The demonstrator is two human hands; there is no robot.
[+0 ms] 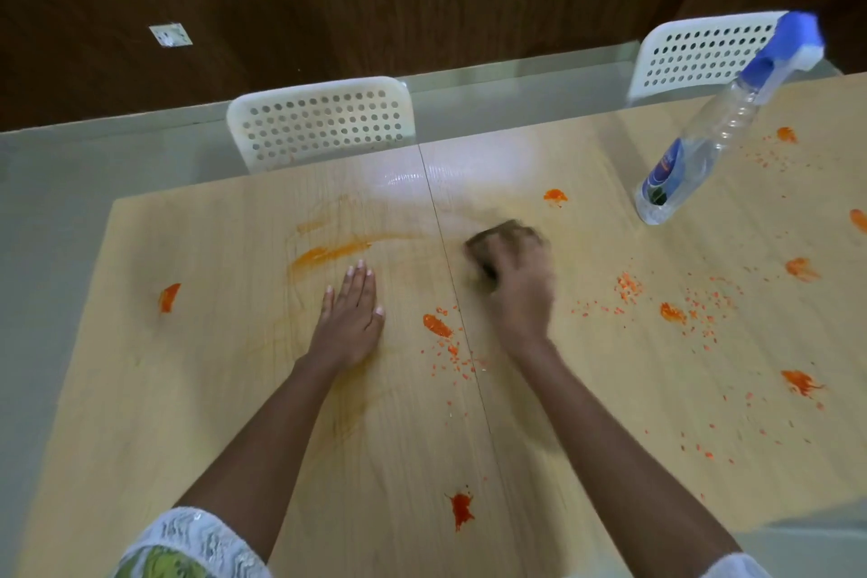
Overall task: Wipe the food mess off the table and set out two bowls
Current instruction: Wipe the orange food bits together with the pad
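the right hand (513,270) gripped a dark sponge (488,270) — soft, light, likely best squeezed from above — while the left hand (349,312) lay flat on the bench (187,390) beside orange smears (328,251).

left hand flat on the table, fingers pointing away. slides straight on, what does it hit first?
Probably the smeared orange streak just beyond the left hand fingertips; past it, bare table to the far edge as far as this view shows.
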